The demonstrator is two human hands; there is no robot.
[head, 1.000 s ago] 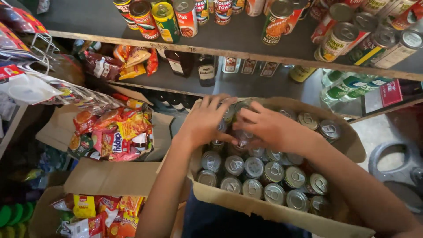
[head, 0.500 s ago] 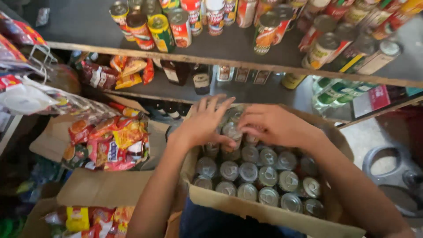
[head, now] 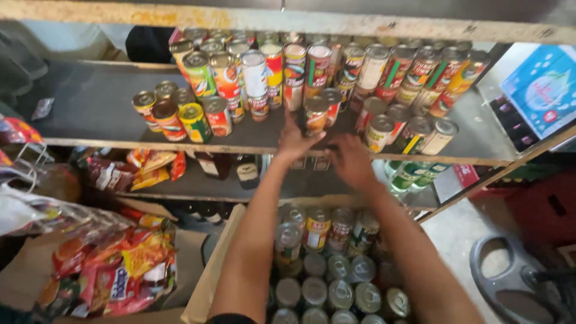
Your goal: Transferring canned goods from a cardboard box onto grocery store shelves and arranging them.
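Both hands are up from the carton point(head: 204, 288) to the shelf point(head: 108, 114); left hand point(head: 298, 139) curls around a small can point(head: 315, 115), right hand point(head: 350, 159) spread beneath. Rigid, weighty, slick metal — best gripped around its sides.

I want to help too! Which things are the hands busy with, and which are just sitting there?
Busy with:
left hand and right hand
small can at the left hand's fingertips
shelf of cans
carton of cans below

Just sitting there:
snack packets
dark bottles on the lower shelf
blue box
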